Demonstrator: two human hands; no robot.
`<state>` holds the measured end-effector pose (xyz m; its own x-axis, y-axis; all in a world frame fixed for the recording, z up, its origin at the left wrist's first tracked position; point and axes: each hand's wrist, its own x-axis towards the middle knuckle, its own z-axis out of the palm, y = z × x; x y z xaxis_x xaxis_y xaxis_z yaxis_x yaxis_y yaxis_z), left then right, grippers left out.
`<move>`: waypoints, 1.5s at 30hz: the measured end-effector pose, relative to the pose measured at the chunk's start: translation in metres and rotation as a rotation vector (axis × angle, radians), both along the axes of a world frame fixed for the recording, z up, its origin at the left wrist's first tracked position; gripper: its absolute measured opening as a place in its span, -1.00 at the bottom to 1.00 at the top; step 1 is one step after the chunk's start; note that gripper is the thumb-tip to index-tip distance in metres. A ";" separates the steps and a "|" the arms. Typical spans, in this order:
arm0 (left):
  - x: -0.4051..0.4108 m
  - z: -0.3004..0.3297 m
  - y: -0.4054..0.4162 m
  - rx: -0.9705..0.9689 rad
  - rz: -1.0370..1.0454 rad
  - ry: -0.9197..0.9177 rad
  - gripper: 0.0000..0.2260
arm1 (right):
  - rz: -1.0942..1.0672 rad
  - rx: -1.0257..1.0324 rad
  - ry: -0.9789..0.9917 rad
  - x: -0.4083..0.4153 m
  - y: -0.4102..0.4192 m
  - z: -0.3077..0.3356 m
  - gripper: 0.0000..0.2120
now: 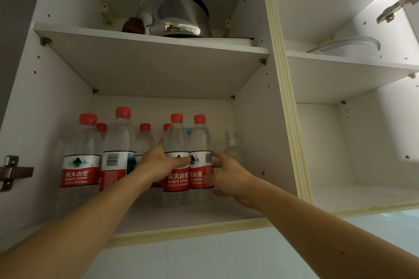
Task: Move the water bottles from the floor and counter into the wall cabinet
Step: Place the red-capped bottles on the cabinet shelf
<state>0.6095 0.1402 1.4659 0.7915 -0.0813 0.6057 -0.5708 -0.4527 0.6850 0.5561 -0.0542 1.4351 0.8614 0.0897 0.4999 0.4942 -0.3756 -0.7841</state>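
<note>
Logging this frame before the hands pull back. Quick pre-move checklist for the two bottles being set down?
1. Left hand grips its bottle: ok.
2. Right hand on the neighbouring bottle, fingers at the label: ok, grip firmness cannot tell.
3. Both bottles upright: ok.
4. Bottle bases fully down on the lower shelf: cannot tell.
5. Capless clear bottle close by the right hand, risk of a knock: not ok.
6. Front bottles on the left standing clear of the hands: ok.
</note>
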 end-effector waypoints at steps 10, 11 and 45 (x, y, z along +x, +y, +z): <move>0.004 -0.010 -0.002 0.022 0.126 -0.068 -0.25 | -0.138 -0.151 0.080 0.026 0.023 0.019 -0.75; 0.004 -0.010 -0.004 0.040 0.158 -0.104 -0.19 | -0.136 -0.150 0.070 0.027 0.023 0.018 -0.74; 0.007 0.001 -0.046 0.564 -0.107 -0.242 0.16 | -0.412 -0.341 0.067 0.004 -0.037 0.005 -0.09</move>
<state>0.6163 0.0940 1.4673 0.6067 -0.5124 0.6077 -0.7424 -0.6386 0.2028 0.5597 -0.0910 1.4399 0.8884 -0.1146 0.4446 0.2056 -0.7664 -0.6085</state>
